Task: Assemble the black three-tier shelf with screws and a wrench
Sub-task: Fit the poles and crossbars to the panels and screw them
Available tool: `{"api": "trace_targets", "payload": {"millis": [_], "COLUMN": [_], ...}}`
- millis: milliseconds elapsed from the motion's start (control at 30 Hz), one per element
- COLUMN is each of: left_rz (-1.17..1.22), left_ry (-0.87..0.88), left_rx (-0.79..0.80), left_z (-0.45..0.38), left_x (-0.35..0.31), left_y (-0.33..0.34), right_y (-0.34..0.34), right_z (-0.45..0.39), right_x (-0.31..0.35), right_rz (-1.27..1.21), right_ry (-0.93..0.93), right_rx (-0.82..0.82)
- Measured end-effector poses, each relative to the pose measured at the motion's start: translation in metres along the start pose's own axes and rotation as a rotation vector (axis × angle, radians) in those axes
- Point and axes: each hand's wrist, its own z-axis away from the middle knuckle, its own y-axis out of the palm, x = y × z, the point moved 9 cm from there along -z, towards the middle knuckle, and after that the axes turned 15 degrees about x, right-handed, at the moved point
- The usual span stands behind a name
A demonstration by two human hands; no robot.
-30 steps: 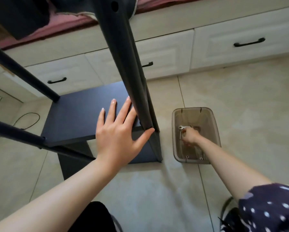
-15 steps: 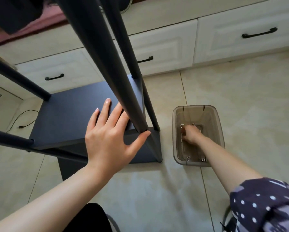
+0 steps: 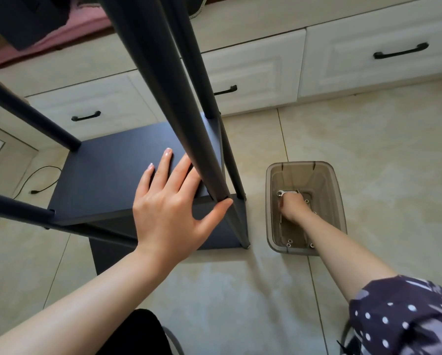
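The black shelf (image 3: 117,170) stands on the floor, its board level and its black poles (image 3: 179,103) rising toward the camera. My left hand (image 3: 173,208) lies flat on the board with straight fingers, and its thumb touches the base of the near pole. My right hand (image 3: 292,207) reaches down into a clear brown plastic bin (image 3: 340,201). Its fingers curl toward the bin's floor and hide what they touch. A silver wrench (image 3: 280,194) lies just left of this hand, head showing. A few small metal nuts or screws (image 3: 289,243) lie on the bin's floor.
White drawers with black handles (image 3: 400,51) run along the back wall, under a pink cushion (image 3: 81,24). A black cable (image 3: 43,185) lies on the tiled floor left of the shelf. Beige tiles (image 3: 381,155) spread to the right of the bin.
The camera has tipped so the poles loom larger. My left hand stays on the board. My right hand stays in the bin and has shifted slightly beside the wrench.
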Motion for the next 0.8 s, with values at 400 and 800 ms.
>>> {"api": "trace_targets", "payload": {"millis": [400, 800], "left_rz": [-0.021, 0.067], "left_ry": [-0.017, -0.069], "left_rx": [0.042, 0.192], "left_z": [-0.003, -0.004], "left_x": [0.001, 0.005], "left_y": [0.006, 0.012], "right_y": [-0.026, -0.123], "right_z": [0.037, 0.222], "right_x": [0.021, 0.127], "right_rz": [0.127, 0.248], "right_ry": [-0.002, -0.306], "right_rx": [0.025, -0.091]}}
